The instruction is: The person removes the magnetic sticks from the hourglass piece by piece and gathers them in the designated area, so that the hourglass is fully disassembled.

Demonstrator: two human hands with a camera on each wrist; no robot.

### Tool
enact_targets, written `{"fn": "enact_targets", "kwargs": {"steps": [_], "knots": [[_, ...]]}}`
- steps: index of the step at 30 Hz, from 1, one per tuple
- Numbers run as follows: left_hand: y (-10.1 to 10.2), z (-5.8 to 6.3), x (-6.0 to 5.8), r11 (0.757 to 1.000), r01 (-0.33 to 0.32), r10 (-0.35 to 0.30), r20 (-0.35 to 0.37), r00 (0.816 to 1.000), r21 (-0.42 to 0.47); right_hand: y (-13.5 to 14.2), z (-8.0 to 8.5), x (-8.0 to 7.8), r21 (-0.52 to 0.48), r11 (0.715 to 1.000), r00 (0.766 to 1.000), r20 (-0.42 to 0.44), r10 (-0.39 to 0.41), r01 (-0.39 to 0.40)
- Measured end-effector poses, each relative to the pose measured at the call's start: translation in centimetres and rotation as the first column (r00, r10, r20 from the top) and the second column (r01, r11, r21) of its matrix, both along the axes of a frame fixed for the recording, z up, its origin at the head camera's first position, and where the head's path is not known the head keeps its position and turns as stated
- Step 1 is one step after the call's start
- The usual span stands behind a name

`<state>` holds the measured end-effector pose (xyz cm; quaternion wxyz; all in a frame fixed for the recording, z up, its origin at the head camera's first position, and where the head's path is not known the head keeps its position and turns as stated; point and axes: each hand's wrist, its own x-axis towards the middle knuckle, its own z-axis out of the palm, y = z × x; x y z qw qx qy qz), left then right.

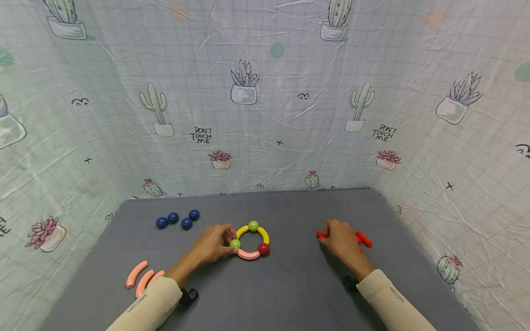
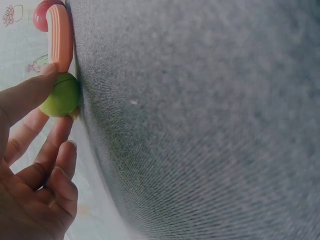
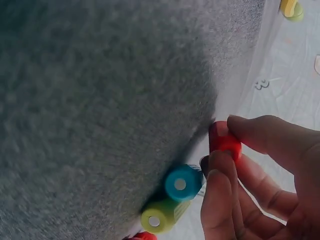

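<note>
A ring of magnetic-looking pieces lies mid-table: two yellow curved bars (image 1: 263, 236), a green ball (image 1: 253, 225) on top, a red ball (image 1: 263, 249) at lower right and a pink curved bar (image 1: 249, 254) along the bottom. My left hand (image 1: 212, 243) pinches the ring's left green ball (image 2: 62, 95) between thumb and fingers, the thumb tip right where the pink bar meets it. Over on the right, my right hand (image 1: 342, 240) pinches a short red bar (image 3: 223, 140). Close to those fingers lie a teal bar (image 3: 183, 183) and a lime bar (image 3: 162, 216), hidden in the head view.
Several dark blue balls (image 1: 187, 223) sit at the back left of the grey table (image 1: 285, 294). More pink curved bars (image 1: 136, 274) lie by the left forearm. Another red bar (image 1: 364, 239) rests beyond the right hand. A patterned sheet (image 1: 273, 115) rises behind and at both sides.
</note>
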<state>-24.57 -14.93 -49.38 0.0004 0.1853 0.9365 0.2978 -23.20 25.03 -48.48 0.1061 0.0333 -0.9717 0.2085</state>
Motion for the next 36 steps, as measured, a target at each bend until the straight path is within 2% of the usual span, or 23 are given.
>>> {"fn": "enact_targets", "kwargs": {"steps": [3, 7, 10, 12, 16, 20, 26, 31, 36], "knots": [[0.0, 0.0, 0.0, 1.000, -0.006, 0.006, 0.002, 1.000, 0.002, 0.0, 0.0, 0.0, 0.008, 1.000, 1.000, -0.012, -0.001, 0.001], [0.0, 0.0, -0.2, 1.000, -0.025, 0.025, 0.009, 1.000, -0.004, -0.8, 0.0, -0.4, 0.006, 1.000, 0.996, -0.088, 0.021, -0.020], [0.0, 0.0, -0.4, 0.999, -0.036, 0.036, 0.014, 0.999, -0.011, -2.5, 0.1, -0.6, -0.020, 0.995, 0.983, -0.160, 0.090, -0.095], [0.1, 0.0, -0.4, 0.999, -0.036, 0.036, 0.015, 0.999, -0.014, -3.9, 0.2, -0.8, -0.051, 0.986, 0.974, -0.170, 0.150, -0.161], [0.3, 0.0, -0.5, 1.000, -0.018, 0.018, 0.007, 1.000, -0.022, -6.8, 0.5, -0.8, -0.160, 0.945, 0.956, -0.112, 0.270, -0.286], [0.7, -0.1, -0.4, 0.999, 0.011, -0.011, -0.010, 1.000, -0.032, -9.3, 0.4, -0.9, -0.255, 0.888, 0.922, -0.045, 0.384, -0.382], [1.0, -0.4, 0.0, 0.998, 0.043, -0.043, -0.006, 0.999, -0.039, -12.2, 0.0, -1.3, -0.289, 0.835, 0.872, 0.002, 0.489, -0.468], [1.2, -0.1, 0.6, 0.995, 0.068, -0.068, -0.003, 0.998, -0.075, -13.4, -0.3, -1.2, -0.279, 0.829, 0.854, 0.053, 0.518, -0.485], [1.3, 0.1, 1.0, 0.989, 0.094, -0.098, -0.025, 0.995, -0.115, -13.9, -0.5, -1.0, -0.236, 0.850, 0.862, 0.077, 0.500, -0.472]]}}
